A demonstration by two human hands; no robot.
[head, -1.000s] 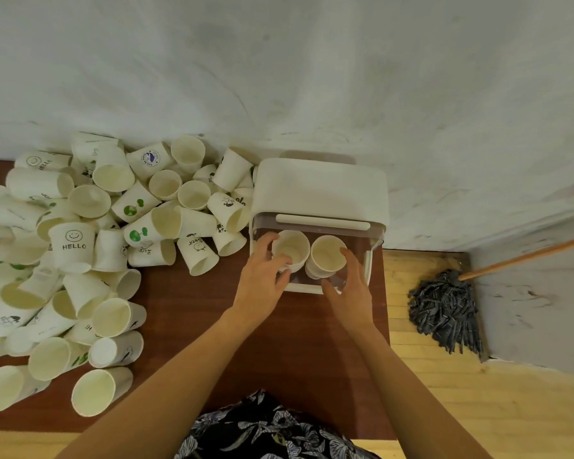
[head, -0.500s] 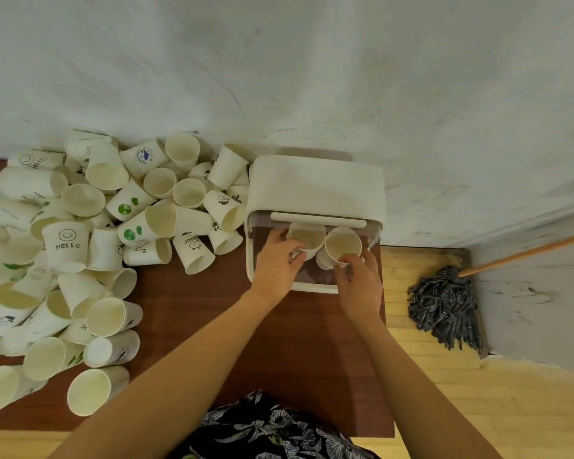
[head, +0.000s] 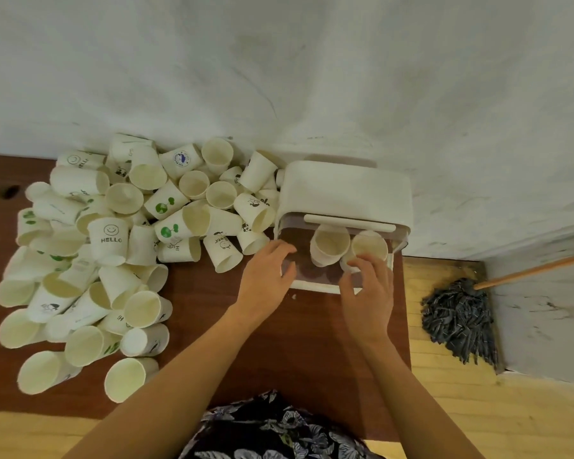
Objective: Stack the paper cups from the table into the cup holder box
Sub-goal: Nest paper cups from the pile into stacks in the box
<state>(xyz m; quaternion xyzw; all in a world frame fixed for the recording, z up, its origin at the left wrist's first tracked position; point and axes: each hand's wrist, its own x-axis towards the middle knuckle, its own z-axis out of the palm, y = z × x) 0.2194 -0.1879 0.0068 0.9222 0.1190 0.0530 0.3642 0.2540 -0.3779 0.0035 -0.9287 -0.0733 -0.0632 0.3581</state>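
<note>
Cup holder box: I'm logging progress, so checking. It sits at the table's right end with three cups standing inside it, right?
Not quite. The head view shows two cups inside the cup holder box, the left cup and the right cup. The box does sit at the table's right end.

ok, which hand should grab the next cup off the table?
Left. The left hand is at the box's left edge, nearest the loose cups, and holds nothing; the right hand is busy at the right cup inside.
</note>
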